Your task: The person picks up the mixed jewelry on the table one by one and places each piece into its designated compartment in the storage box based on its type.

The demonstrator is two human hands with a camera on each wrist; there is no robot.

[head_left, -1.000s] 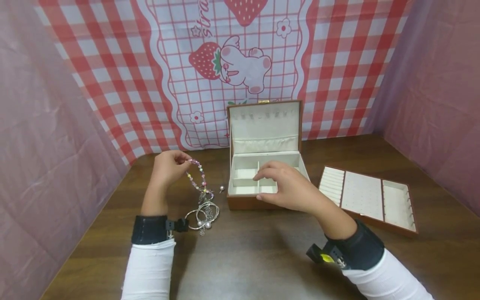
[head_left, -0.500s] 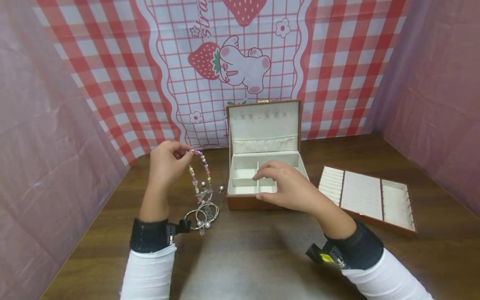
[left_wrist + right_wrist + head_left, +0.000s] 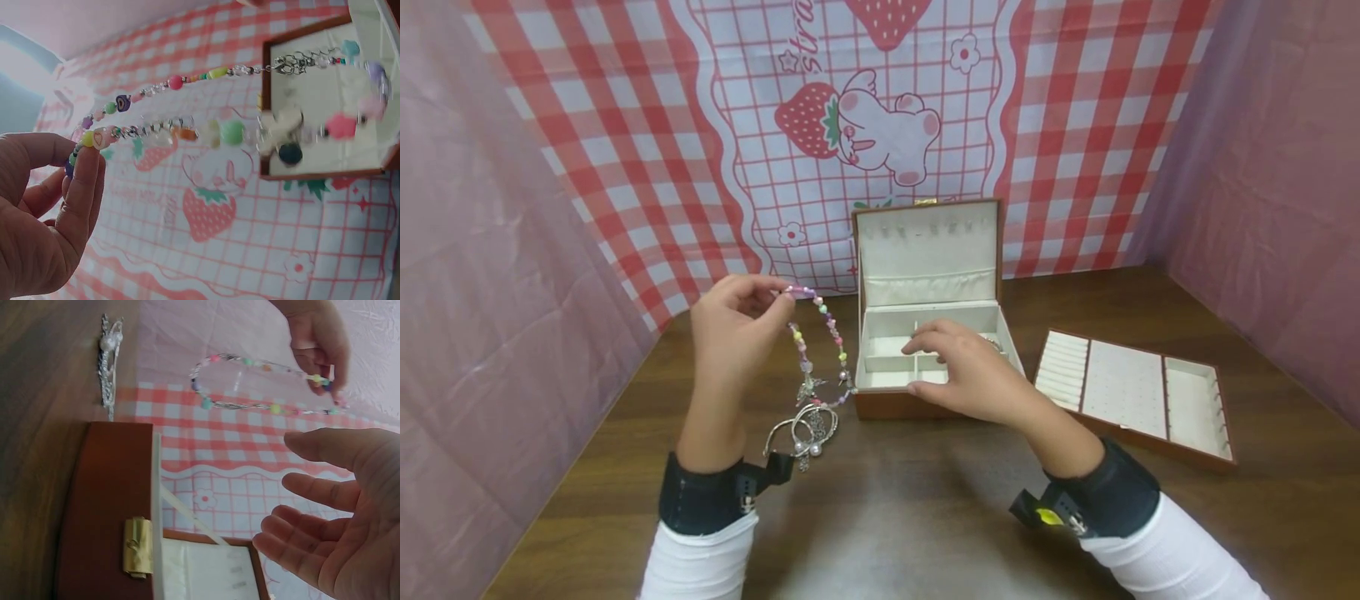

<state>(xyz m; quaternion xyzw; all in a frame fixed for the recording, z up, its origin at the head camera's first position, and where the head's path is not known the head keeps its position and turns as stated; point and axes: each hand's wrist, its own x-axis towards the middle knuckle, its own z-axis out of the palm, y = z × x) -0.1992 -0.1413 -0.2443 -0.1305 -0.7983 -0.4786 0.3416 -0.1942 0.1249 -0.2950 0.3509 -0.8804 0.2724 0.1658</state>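
My left hand (image 3: 726, 346) pinches a colourful beaded necklace (image 3: 833, 327) between thumb and fingertips, left of the jewelry box (image 3: 925, 407). The loop of beads hangs down. Its clasp and small chain (image 3: 306, 61) show in the left wrist view. Over the front of the open brown box, my right hand (image 3: 973, 371) hovers with fingers spread and nothing in them. That hand hides part of the cream compartments. A small bit of something silvery (image 3: 992, 342) peeks out behind it, in the back right compartment.
Silver bracelets with pearls (image 3: 816, 449) lie on the wooden table (image 3: 880, 517) below the necklace. To the box's right sits a lift-out tray (image 3: 1126, 387) with ring rolls and sections. A checked strawberry cloth (image 3: 1075, 150) hangs behind, and the raised lid (image 3: 928, 250) leans near it.
My left hand has risen and drawn the beaded necklace up and to the right, toward the box, lifting more of it off the bracelets. My right hand has stayed nearly still.
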